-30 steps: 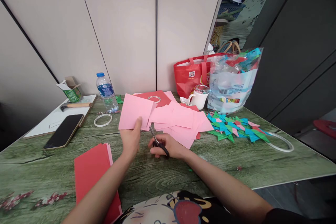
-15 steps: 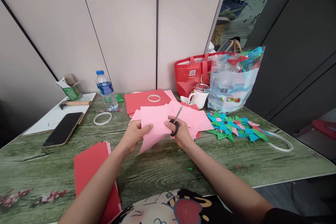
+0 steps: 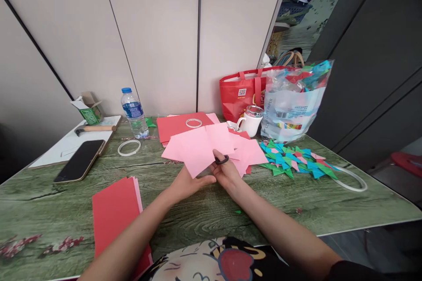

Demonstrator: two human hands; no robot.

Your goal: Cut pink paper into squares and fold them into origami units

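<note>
My left hand point(image 3: 189, 183) pinches the near corner of a pink paper sheet point(image 3: 202, 147) and holds it up over the green wood-grain table point(image 3: 204, 210). My right hand point(image 3: 227, 171) is closed around black-handled scissors point(image 3: 222, 160), whose blades are hidden behind the sheet. Both hands meet at the sheet's lower edge. More pink sheets point(image 3: 245, 153) lie spread just behind the hands.
A red paper stack point(image 3: 115, 210) lies near left. A phone point(image 3: 80, 160), tape ring point(image 3: 128, 147), water bottle point(image 3: 133, 113) and hammer point(image 3: 94, 129) sit at left. Behind are red sheets point(image 3: 176, 125), a mug point(image 3: 250, 120), red bag point(image 3: 242, 94), plastic bag point(image 3: 292, 101); folded coloured pieces point(image 3: 293, 160) at right.
My left hand lowered the pink sheet from the left toward the middle and re-gripped its near corner. My right hand lifted the scissors off the table and brought them behind the sheet.
</note>
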